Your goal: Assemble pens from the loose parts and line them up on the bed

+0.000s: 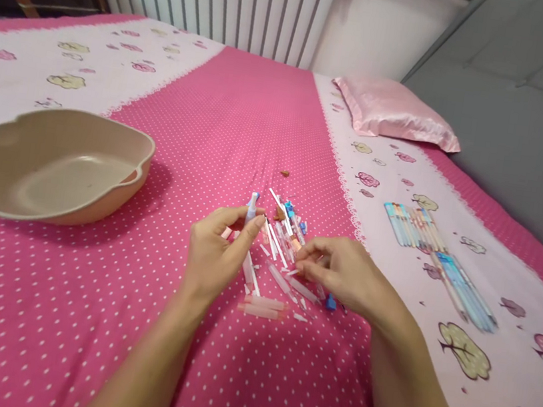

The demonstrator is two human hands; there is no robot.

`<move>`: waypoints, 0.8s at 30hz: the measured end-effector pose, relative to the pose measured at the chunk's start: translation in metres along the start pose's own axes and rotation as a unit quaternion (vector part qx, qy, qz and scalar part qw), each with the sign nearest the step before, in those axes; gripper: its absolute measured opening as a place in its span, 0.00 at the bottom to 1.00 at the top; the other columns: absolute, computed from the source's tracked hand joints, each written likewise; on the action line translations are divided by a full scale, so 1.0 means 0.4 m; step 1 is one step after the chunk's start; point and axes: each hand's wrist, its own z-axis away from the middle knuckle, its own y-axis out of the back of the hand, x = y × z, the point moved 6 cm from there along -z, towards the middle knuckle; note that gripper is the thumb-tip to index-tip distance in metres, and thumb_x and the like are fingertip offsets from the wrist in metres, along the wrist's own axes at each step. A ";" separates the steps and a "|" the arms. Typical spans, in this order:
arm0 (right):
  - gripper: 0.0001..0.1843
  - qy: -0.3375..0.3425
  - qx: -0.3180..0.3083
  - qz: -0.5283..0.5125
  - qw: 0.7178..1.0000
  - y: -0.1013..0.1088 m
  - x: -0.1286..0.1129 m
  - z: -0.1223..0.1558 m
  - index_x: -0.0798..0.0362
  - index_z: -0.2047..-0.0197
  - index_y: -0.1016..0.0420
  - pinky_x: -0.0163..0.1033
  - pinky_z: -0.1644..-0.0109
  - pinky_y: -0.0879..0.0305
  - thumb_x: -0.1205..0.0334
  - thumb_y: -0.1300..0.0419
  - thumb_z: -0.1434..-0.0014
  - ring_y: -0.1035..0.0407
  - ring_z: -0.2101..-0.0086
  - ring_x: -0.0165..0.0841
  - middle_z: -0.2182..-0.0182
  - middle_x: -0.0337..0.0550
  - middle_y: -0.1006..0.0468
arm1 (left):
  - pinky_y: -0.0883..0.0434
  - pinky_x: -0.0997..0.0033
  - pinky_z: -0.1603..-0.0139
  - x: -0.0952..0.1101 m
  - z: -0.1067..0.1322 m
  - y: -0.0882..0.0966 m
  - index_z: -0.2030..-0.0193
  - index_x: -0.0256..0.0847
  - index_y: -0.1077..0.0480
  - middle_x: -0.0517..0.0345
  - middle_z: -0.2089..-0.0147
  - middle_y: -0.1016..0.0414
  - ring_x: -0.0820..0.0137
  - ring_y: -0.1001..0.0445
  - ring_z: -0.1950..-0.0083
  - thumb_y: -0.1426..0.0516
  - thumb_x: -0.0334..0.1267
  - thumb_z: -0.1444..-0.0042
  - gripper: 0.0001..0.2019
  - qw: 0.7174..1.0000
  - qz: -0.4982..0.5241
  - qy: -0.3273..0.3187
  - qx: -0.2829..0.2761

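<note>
My left hand [217, 250] is closed in a pinch on a pale pen barrel with a blue tip [251, 207], held upright over a pink polka-dot bedsheet [242, 125]. To its right, my right hand [340, 270] reaches with fingers pinched together into a scattered pile of loose pen parts [280, 245]: clear tubes, thin refills and small blue caps. What those fingers grip is too small to make out. Two pinkish barrels [264, 307] lie just below the pile.
A beige plastic basin [55, 163] stands at the left on the bed. Rows of finished blue and pastel pens [440, 261] lie at the right on the pale patterned strip. A pink pillow [396, 110], a grey headboard and a white radiator are behind.
</note>
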 end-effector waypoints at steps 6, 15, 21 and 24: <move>0.06 -0.066 -0.076 0.207 0.973 -0.020 0.020 0.007 0.51 0.72 0.24 0.34 0.75 0.48 0.71 0.39 0.54 0.31 0.75 0.29 0.77 0.35 0.23 | 0.28 0.70 0.64 -0.002 -0.003 0.007 0.63 0.39 0.23 0.56 0.66 0.20 0.72 0.26 0.68 0.40 0.41 0.46 0.09 1.000 0.010 0.012 0.019; 0.05 -0.069 -0.089 0.304 0.946 -0.046 0.019 0.005 0.51 0.71 0.26 0.35 0.74 0.53 0.69 0.38 0.54 0.32 0.72 0.33 0.74 0.40 0.23 | 0.28 0.71 0.64 -0.017 -0.002 0.016 0.62 0.39 0.23 0.56 0.67 0.20 0.72 0.26 0.68 0.40 0.43 0.46 0.11 0.999 0.008 0.023 0.037; 0.04 -0.053 -0.087 0.291 0.951 -0.052 0.007 0.003 0.50 0.71 0.28 0.35 0.74 0.53 0.68 0.40 0.53 0.32 0.73 0.31 0.73 0.38 0.23 | 0.29 0.71 0.63 -0.020 -0.005 0.021 0.62 0.38 0.22 0.56 0.67 0.20 0.72 0.26 0.68 0.40 0.43 0.46 0.11 0.998 0.008 0.027 0.055; 0.04 -0.027 -0.083 0.245 0.966 -0.052 -0.007 0.003 0.50 0.69 0.28 0.34 0.74 0.51 0.67 0.41 0.51 0.32 0.73 0.30 0.73 0.37 0.23 | 0.29 0.71 0.64 -0.018 -0.007 0.038 0.62 0.38 0.22 0.57 0.68 0.21 0.72 0.26 0.68 0.40 0.42 0.47 0.10 0.995 -0.003 0.026 0.097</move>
